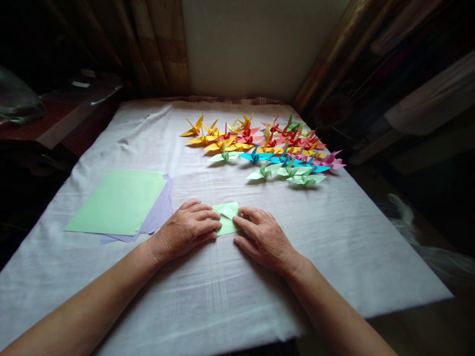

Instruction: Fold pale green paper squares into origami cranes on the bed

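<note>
A small piece of light green origami paper [226,226], folded into a compact shape with a loose flap on top, lies on the cloth between my hands. My left hand [189,222] holds its left edge, fingers together and curled over it. On the other side, my right hand [261,236] grips the right edge, with the index fingertip at the flap; the thumb is lower, near the cloth. Both thumbs' contact with the paper is partly hidden. Left of my left hand lies a stack of square sheets, light green paper [118,202] over purple paper [158,210].
Several folded paper cranes [256,156] in yellow, red, blue, pink and green stand at the back right of the table. A white cloth [208,291] covers the table. A dark red surface [55,121] is at the left; a clear plastic bag [408,225] lies beyond the right edge.
</note>
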`<state>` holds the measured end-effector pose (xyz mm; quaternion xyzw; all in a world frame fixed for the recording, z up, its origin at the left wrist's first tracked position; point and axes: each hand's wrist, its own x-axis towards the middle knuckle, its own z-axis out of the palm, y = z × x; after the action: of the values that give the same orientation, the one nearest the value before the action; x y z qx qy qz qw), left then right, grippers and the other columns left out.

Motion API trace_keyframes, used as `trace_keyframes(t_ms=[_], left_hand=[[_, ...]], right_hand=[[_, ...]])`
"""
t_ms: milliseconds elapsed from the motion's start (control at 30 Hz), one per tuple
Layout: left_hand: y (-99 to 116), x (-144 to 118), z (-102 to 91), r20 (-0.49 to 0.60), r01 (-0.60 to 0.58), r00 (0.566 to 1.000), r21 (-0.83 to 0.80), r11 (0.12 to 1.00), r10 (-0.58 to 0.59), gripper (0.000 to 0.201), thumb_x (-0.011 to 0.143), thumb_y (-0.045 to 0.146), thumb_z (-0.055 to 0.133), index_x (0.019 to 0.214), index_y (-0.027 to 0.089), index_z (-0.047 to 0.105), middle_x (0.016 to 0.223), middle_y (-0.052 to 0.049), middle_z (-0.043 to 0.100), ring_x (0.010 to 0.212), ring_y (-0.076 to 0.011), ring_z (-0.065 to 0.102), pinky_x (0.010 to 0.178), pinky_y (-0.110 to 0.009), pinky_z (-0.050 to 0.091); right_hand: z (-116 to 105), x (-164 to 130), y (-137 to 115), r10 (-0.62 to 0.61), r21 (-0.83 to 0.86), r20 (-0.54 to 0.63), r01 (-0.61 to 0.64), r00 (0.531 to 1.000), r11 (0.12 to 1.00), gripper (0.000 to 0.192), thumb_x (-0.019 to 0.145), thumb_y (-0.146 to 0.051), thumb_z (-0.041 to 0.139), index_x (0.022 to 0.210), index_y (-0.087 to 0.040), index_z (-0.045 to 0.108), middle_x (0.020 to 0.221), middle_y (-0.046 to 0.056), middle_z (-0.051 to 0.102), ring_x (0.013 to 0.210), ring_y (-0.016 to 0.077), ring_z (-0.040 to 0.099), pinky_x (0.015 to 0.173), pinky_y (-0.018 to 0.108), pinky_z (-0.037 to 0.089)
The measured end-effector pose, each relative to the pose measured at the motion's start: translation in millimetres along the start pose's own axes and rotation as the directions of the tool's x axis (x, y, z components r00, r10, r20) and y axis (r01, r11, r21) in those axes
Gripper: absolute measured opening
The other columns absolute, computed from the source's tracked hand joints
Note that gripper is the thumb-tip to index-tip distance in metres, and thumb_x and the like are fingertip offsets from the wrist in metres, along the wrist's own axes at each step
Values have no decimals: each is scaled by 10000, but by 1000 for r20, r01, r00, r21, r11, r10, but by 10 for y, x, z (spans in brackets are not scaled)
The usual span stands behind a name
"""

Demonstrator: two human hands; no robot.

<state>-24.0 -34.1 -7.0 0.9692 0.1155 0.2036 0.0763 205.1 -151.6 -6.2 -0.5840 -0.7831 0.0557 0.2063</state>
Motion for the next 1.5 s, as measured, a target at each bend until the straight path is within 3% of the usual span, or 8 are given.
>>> trace_keyframes(t_ms=[333, 567, 933, 1500], left_hand=[[76, 47, 9, -58, 38, 998, 10, 999, -37, 292, 1033, 382, 469, 961, 223, 703, 988, -17, 781, 949, -168, 705, 997, -354, 397], [35, 53, -3, -33, 17, 999, 3, 1000, -17, 253, 1027, 352, 487, 963, 211, 687, 1002, -25, 777, 911, -157, 713, 945, -329, 428], [-7, 40, -33, 14, -29, 999, -19, 999, 29, 309, 985, 490, 532, 991, 226, 693, 1056, -37, 764, 966, -184, 701, 921, -336, 419], [68, 73, -60, -26, 48, 998, -86, 995, -50, 180, 994, 302, 531, 980, 216, 689, 1010, -34, 774, 938, -171, 715, 887, -340, 451]], right_hand=[[78, -74, -38, 123, 44, -107, -118, 987, 992, 298, 888, -288, 646, 1173, -221, 698, 1230, 110, 666, 1111, 253, 608, 954, 414, 465], [99, -50, -30, 153, 50, -137, -148, 979, 988, 218, 913, -261, 621, 1104, -242, 726, 1177, 84, 690, 1077, 230, 618, 919, 381, 454], [104, -37, -23, 174, 52, -110, -169, 979, 984, 212, 921, -268, 619, 1104, -255, 725, 1201, 79, 677, 1114, 234, 598, 927, 384, 442], [71, -36, -20, 172, 138, -107, -157, 979, 978, 242, 907, -264, 609, 1125, -244, 713, 1193, 79, 675, 1098, 228, 610, 926, 386, 437]])
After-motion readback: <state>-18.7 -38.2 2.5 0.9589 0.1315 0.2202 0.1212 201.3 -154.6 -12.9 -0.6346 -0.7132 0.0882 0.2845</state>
